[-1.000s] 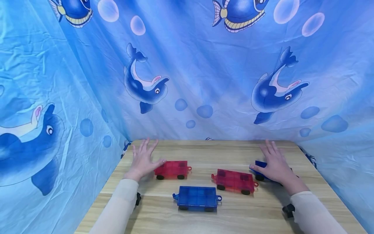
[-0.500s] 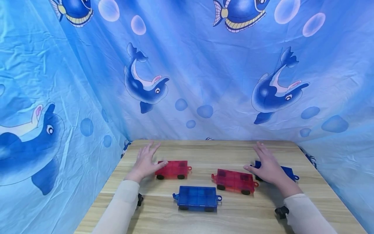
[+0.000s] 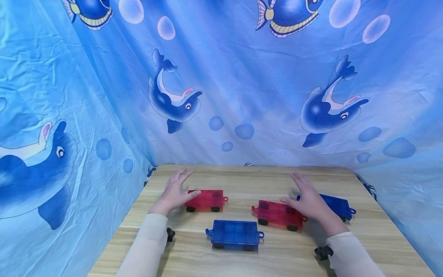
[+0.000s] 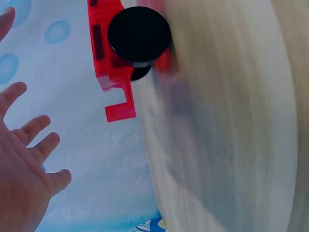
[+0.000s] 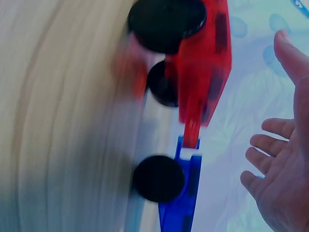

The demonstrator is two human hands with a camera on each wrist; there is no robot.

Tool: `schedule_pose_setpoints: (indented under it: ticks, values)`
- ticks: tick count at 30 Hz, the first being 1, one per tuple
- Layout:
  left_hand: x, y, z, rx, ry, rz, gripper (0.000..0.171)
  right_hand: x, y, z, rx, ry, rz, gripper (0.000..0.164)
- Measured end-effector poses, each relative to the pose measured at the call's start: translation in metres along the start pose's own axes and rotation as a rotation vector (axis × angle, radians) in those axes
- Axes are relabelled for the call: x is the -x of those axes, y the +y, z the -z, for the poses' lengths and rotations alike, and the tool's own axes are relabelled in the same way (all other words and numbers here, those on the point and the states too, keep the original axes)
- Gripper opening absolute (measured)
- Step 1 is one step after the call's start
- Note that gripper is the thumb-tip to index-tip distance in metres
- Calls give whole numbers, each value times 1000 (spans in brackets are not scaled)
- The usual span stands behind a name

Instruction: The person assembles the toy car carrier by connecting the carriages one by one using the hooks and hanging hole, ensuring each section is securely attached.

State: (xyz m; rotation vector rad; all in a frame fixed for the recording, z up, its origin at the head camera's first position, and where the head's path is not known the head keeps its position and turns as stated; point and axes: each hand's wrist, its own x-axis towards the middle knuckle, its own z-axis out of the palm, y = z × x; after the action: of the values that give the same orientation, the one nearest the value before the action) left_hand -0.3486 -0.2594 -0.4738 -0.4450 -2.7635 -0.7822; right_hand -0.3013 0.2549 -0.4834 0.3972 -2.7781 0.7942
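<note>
Four toy wagons would be too exact a count to lean on, so several translucent toy train cars stand on the table. My left hand (image 3: 174, 195), fingers spread, hovers by the left end of a red car (image 3: 206, 200); its hook and black wheel (image 4: 140, 36) show in the left wrist view. My right hand (image 3: 309, 202) hangs with fingers extended over the right end of a second red car (image 3: 277, 212), holding nothing. Behind that hand lies a blue car (image 3: 337, 206), partly hidden. Another blue car (image 3: 235, 232) sits front and centre, between the arms.
The wood-grain table (image 3: 235, 265) ends at a blue curtain (image 3: 221, 77) printed with dolphins, which rises behind it and on the left side. Black wrist devices (image 3: 323, 252) sit under both sleeves.
My right hand has moved left, from over the far-right blue car to the right-hand red car. My left hand has shifted slightly right. The cars have stayed in place.
</note>
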Motion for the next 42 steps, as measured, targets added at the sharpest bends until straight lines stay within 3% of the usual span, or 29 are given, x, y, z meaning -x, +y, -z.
schedule_pose_setpoints:
  ticks: [12,21,42]
  values:
    - [-1,17,-12,122,-71,-9,89,-6,-33,-18,-58,10,55,104]
    - [-2,23,-25,168,-140,-1,89,-8,-56,-38,-81,-36,39,99]
    - [-8,36,-40,102,-216,-24,83,2,-96,-66,-54,-171,116,92]
